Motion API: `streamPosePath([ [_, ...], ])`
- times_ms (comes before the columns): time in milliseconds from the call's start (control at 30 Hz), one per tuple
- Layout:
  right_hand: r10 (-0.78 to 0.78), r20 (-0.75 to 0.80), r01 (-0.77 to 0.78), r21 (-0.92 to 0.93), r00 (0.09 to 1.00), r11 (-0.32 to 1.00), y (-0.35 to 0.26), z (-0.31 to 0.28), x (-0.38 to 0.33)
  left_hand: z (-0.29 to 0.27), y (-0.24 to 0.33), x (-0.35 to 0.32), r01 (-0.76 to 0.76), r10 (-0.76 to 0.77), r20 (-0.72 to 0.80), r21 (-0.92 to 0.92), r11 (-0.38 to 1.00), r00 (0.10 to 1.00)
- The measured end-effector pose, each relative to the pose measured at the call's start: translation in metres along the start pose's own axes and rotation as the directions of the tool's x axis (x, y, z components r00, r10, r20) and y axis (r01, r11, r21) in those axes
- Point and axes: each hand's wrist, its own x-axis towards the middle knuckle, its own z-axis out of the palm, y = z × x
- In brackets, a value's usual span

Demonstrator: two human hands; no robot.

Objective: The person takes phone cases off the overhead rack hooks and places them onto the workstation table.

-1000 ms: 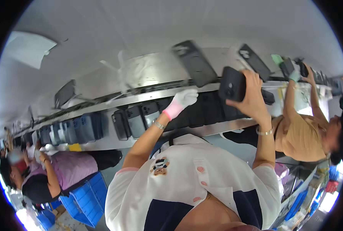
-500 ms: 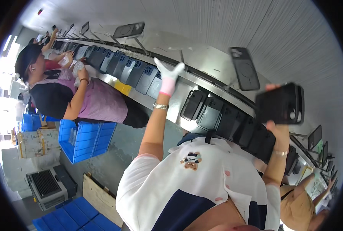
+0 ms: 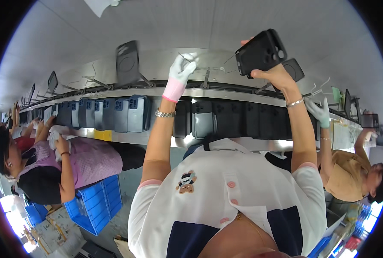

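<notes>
Right grip [image 3: 275, 77]: bare, bracelet at the wrist, closed around black phone cases [image 3: 260, 53]. The thumb lies along the near edge and fingers show at the far side. More than one layer is visible; the exact count cannot be told. The cases are held up and tilted, camera openings toward the right side of the grip.

Left grip [image 3: 183, 71]: white glove with pink cuff, metal watch band at the wrist, fingers curled. A thin dark wire [image 3: 182, 56] shows against the fingertips; whether it is grasped cannot be told.

Between the two grips stands a wire holder [image 3: 206, 78], mounted on a dark rail [image 3: 238, 89] that runs beyond the bench [image 3: 260, 145]. To the left of the left grip, a dark case [image 3: 127, 62] sits on another holder. Just behind the right grip, a further dark case [image 3: 294, 70] is partly hidden.

Nearer the body than both grips, a row of mostly black cases [image 3: 251, 120] lies on the bench. Left of the left grip lies a second row, blue and grey cases [image 3: 122, 115]. Right of the right grip, near the forearm, is a co-worker's gloved hand [image 3: 320, 112].
</notes>
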Motion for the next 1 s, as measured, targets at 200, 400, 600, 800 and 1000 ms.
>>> streamPosePath([
  [200, 0.000, -0.045, -0.023, -0.521, 0.999, 0.853, -0.020, -0.027, -0.012, 0.076, -0.029, 0.009, 0.018, -0.037, 0.184, 0.106, 0.994, 0.982],
  [400, 0.208, 0.103, 0.024, -0.936, 0.973, 0.352, -0.014, -0.062, -0.021, 0.163, -0.069, 0.028, -0.148, 0.015, 0.251, 0.522, 0.840, 0.968],
  [600, 0.172, 0.054, -0.021, -0.913, 0.984, 0.408, -0.015, -0.144, -0.058, 0.202, -0.110, 0.001, 0.095, -0.107, 0.209, 0.069, 0.993, 0.972],
  [800, -0.044, -0.237, -0.147, -0.726, 0.970, 0.672, 0.014, -0.195, -0.088, 0.066, -0.100, -0.074, 0.401, -0.416, 0.208, 0.111, 0.909, 0.885],
  [1000, -0.176, -0.235, -0.003, -0.607, 0.956, 0.795, -0.007, -0.102, -0.049, -0.084, -0.018, -0.109, 0.195, -0.132, -0.413, 0.113, 0.974, 0.901],
])
